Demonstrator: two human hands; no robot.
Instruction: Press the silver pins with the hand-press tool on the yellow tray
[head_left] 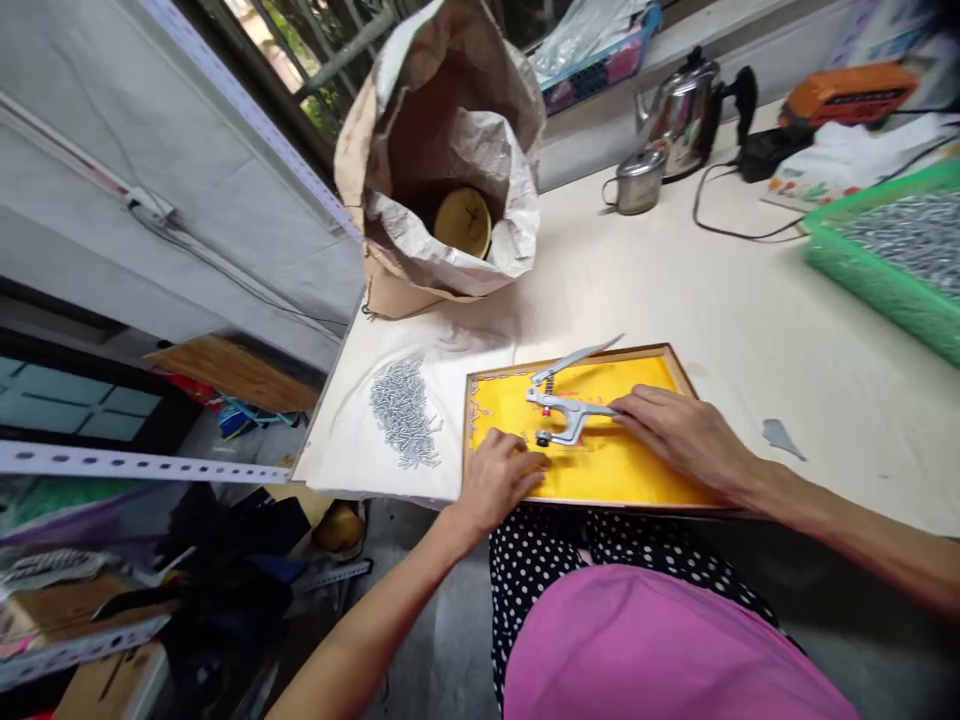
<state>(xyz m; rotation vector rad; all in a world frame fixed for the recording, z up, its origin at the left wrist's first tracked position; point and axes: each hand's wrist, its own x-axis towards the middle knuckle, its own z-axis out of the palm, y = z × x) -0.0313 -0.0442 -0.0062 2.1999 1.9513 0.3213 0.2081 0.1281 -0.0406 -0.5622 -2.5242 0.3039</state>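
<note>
A wood-framed tray with a yellow lining (637,480) lies at the table's near edge. On it rests a silver hand press tool (564,405) with its upper handle raised. My right hand (679,430) lies flat on the tool's lower handle, fingers stretched toward its head. At the tray's near left, my left hand (499,478) has its fingertips pinched together beside the tool's jaw; whatever they hold is too small to see. A heap of small silver metal pieces (403,410) lies on the white sheet left of the tray.
A brown paper sack (442,150) with a yellow cup inside stands behind the tray. A steel kettle (686,110) and small steel mug (637,182) stand at the back. A green basket of metal parts (892,250) is at the right. Shelving and clutter fill the left.
</note>
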